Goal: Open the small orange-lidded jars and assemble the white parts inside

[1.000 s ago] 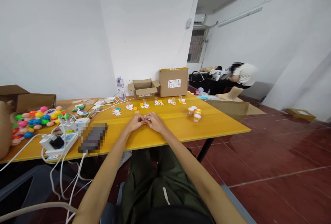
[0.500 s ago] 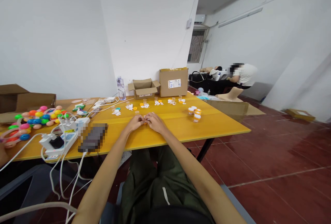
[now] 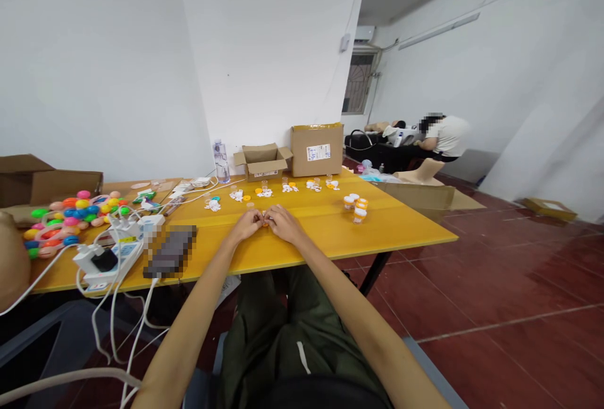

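Note:
My left hand [image 3: 248, 224] and my right hand [image 3: 282, 223] meet over the yellow table [image 3: 306, 249], fingers pinched together. A small thing with a bit of white and orange shows between the fingertips, mostly hidden and too small to name. Just behind my left hand stands a small clear cup [image 3: 250, 206]. Farther back lie several small heaps of white pieces [image 3: 212, 205], with orange lids [image 3: 246, 198], a teal lid [image 3: 216, 198] and clear cups beside them. To the right, several small clear jars with white or orange lids [image 3: 360, 212] stand grouped.
A phone [image 3: 170, 252] and a white power strip [image 3: 127, 248] with cables lie left. Behind them are colourful beads [image 3: 80, 214] and another person's arm [image 3: 12, 261]. An open carton [image 3: 263, 170], a taller box [image 3: 317, 152] and a bottle [image 3: 221, 161] line the wall. Another person [image 3: 446, 135] sits far right.
My hands stay almost in place. At the left edge, the other person's arm has come farther into view, and the colourful beads have shifted.

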Available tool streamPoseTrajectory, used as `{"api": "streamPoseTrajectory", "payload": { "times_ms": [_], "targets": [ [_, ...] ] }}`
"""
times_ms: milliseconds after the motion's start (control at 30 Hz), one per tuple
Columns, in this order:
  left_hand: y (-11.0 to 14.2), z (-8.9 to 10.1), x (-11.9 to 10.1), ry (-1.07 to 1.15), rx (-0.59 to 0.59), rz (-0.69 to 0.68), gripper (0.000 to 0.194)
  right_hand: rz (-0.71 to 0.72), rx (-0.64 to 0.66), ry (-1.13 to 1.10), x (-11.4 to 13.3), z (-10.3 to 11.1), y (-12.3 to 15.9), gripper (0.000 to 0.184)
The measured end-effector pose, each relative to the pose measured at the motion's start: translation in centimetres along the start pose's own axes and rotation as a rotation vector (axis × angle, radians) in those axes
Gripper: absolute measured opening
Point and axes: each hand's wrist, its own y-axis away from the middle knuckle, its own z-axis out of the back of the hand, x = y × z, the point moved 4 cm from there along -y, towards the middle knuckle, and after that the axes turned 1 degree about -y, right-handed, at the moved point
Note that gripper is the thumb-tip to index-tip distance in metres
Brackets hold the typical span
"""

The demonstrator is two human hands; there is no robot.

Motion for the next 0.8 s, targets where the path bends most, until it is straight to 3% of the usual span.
{"api": "streamPoseTrajectory", "payload": {
  "times_ms": [200, 800],
  "targets": [
    [0.05, 0.00, -0.17, -0.106, -0.043, -0.066, 0.011, -0.006, -0.017, 0.013, -0.08, 0.10, 0.16, 0.017],
    [-0.07, -0.09, 0.13, 0.006, -0.016, -0.027, 0.011, -0.005, 0.014, 0.005, 0.05, 0.12, 0.09, 0.017]
  ]
}}
